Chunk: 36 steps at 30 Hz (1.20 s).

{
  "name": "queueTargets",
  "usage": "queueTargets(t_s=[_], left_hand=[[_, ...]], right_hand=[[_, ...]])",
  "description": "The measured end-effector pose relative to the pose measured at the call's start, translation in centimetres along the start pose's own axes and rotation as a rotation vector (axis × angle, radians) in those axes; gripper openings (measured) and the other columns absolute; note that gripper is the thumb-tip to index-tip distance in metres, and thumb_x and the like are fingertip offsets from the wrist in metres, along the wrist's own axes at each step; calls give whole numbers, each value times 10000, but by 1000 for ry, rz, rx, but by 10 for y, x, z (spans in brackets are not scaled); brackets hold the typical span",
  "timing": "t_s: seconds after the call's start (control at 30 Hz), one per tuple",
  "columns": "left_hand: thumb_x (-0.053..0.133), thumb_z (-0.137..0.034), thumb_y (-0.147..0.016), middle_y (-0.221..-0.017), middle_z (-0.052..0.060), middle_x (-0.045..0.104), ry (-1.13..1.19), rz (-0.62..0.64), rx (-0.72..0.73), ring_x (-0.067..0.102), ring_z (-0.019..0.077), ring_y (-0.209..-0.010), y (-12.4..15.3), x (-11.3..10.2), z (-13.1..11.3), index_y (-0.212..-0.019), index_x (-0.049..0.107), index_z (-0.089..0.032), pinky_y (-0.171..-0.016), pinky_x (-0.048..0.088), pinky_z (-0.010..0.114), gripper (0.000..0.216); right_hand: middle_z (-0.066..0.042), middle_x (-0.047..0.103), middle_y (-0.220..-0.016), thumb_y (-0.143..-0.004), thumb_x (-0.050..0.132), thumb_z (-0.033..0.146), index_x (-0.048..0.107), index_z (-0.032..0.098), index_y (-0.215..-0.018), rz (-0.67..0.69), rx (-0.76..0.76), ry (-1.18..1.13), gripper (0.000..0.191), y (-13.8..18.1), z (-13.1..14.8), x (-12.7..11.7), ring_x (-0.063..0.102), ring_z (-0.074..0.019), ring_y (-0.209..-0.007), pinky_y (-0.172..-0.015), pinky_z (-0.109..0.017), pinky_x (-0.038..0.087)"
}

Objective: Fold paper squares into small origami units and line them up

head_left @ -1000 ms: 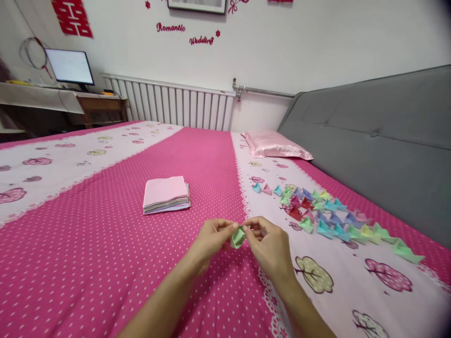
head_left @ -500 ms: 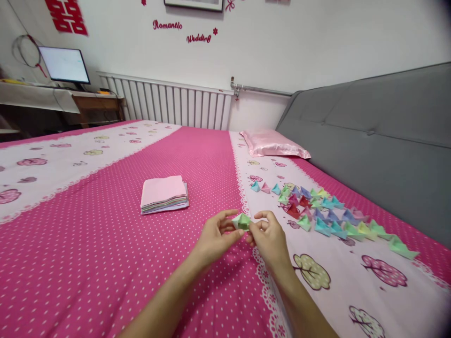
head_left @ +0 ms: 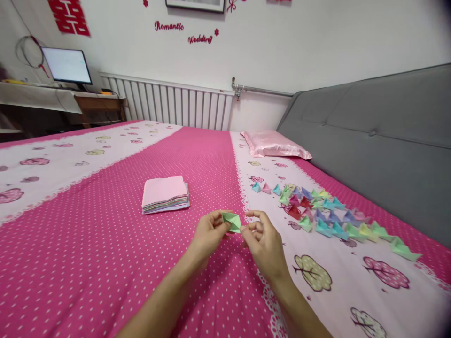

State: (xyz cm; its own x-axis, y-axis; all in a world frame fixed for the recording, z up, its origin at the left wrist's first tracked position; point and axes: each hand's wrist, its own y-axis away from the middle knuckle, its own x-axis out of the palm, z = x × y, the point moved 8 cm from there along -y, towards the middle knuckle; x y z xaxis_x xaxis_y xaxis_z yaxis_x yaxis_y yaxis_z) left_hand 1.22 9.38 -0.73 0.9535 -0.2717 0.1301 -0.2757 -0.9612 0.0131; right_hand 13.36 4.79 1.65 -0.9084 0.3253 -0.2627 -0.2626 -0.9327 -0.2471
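A small folded green paper piece (head_left: 231,220) is pinched between my left hand (head_left: 208,234) and my right hand (head_left: 264,243), just above the pink dotted bedspread (head_left: 105,253). Both hands have their fingers closed on it, the left at its left end, the right at its right tip. A stack of square coloured paper sheets (head_left: 165,194) with a pink sheet on top lies to the left ahead of my hands. Several finished folded paper pieces (head_left: 324,213) in blue, green, red, purple and yellow lie in rows to the right.
A pink satin pillow (head_left: 274,145) lies at the far end of the bed beside a grey padded headboard (head_left: 380,141). A white radiator (head_left: 176,103) runs along the wall. A monitor (head_left: 68,65) stands on a desk at the far left.
The green paper piece has been turned and drawn out between my fingers, now lying flatter and pointing left to right. My hands have stayed in about the same place.
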Motion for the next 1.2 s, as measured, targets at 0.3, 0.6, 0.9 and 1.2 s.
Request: queueTargets(t_s=[0.3,0.6,0.9,1.2], left_hand=[[532,-122,-653,-673,21,614,-105,-39,0,538,102,-573,0,-1,1,-896,599,-104,-533,384,202,253],[511,-152,-667,-582,-32,529,-357,26,113,466,95,-485,1,1,2,-1107,498,-142,-451,300,199,441],[524,-206,-692,-565,-39,521,-438,-7,174,461,94,-465,0,-1,5,-1108,493,-161,-445,287,194,419],[529,-186,-669,-566,-31,561,-399,-53,169,496,99,-476,-2,-3,5,-1038,527,-161,-445,338,187,369]], right_hand=[[-46,628,-849,-722,492,220,609,182,-795,-102,-97,43,143,-2,7,-11,563,-144,-646,-554,-228,443],[-83,664,-852,-702,584,300,602,143,-938,113,83,-174,283,-8,-18,8,631,-199,-773,-697,-312,503],[-54,665,-675,-676,613,329,651,140,-787,166,117,-120,222,-9,-27,14,628,-178,-618,-550,-259,475],[-40,657,-642,-710,565,333,611,167,-717,88,52,1,173,-8,-19,10,619,-175,-572,-515,-252,463]])
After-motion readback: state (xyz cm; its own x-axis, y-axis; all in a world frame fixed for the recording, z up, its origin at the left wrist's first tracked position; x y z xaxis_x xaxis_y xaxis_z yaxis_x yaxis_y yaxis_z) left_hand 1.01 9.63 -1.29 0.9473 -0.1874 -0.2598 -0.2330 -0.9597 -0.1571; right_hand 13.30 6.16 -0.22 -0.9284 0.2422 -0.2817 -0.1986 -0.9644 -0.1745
